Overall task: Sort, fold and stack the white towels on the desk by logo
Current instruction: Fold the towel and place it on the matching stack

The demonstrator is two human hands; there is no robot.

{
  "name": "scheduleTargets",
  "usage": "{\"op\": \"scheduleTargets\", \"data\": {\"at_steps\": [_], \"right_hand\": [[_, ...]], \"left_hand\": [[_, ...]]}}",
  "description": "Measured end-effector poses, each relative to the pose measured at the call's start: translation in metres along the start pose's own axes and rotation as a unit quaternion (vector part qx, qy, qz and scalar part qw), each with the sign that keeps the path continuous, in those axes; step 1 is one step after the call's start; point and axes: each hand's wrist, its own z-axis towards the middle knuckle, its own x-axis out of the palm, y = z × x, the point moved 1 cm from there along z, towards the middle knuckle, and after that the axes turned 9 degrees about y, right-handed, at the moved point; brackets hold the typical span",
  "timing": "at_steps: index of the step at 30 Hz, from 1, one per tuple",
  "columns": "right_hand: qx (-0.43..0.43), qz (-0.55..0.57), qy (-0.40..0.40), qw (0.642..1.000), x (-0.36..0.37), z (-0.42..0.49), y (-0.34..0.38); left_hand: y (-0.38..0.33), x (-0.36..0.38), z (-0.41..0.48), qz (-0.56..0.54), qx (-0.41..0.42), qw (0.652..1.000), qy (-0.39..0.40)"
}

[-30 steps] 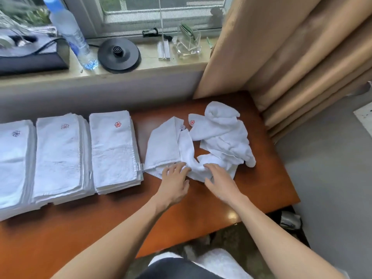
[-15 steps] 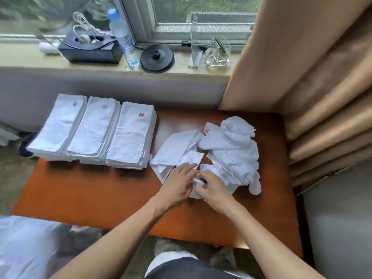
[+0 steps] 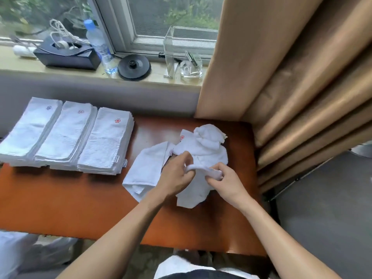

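At the right end of the desk (image 3: 60, 198), both hands hold one white towel (image 3: 193, 195) by a bunched edge, beside the loose heap (image 3: 209, 146): the left hand (image 3: 177, 175) curls its fingers round it, the right hand (image 3: 224, 183) pinches it. Probably the sorting step; next it needs spreading to find its logo and match a folded stack (image 3: 104, 141). That logo is hidden in the folds

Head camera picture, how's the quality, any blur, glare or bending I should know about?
Head view: soft daylight, faint shadows under the folded stacks; windowsill bows from wide-angle distortion; lower left corner smeared; left hand, right hand and the towel they pinch look sharp.
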Motion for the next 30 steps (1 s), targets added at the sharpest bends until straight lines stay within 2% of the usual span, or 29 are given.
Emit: {"op": "scheduleTargets", "data": {"at_steps": [4, 8, 11, 16, 22, 26, 30], "right_hand": [[-0.024, 0.003, -0.031, 0.999, -0.027, -0.01, 0.012], [-0.057, -0.003, -0.033, 0.998, -0.055, -0.019, 0.025], [-0.078, 0.017, -0.019, 0.997, -0.074, -0.024, 0.024], [-0.084, 0.015, 0.056, 0.995, -0.112, -0.023, -0.008], [-0.099, 0.006, 0.09, 0.991, -0.16, -0.035, -0.051], [-0.132, -0.093, 0.075, 0.984, -0.197, -0.041, -0.063], [-0.158, -0.138, 0.077, 0.975, -0.229, -0.047, -0.077]], "left_hand": [[-0.027, 0.014, 0.011, 0.008, 0.073, 0.997, 0.004], [-0.058, 0.023, 0.013, -0.039, 0.102, 0.994, 0.029], [-0.081, 0.021, 0.015, -0.083, 0.099, 0.991, -0.023], [-0.135, 0.041, 0.026, -0.172, 0.054, 0.979, -0.098], [-0.19, 0.08, 0.026, -0.185, 0.037, 0.972, -0.144], [-0.22, 0.101, 0.022, -0.184, 0.027, 0.962, -0.198], [-0.245, 0.115, 0.018, -0.197, 0.023, 0.95, -0.242]]}}
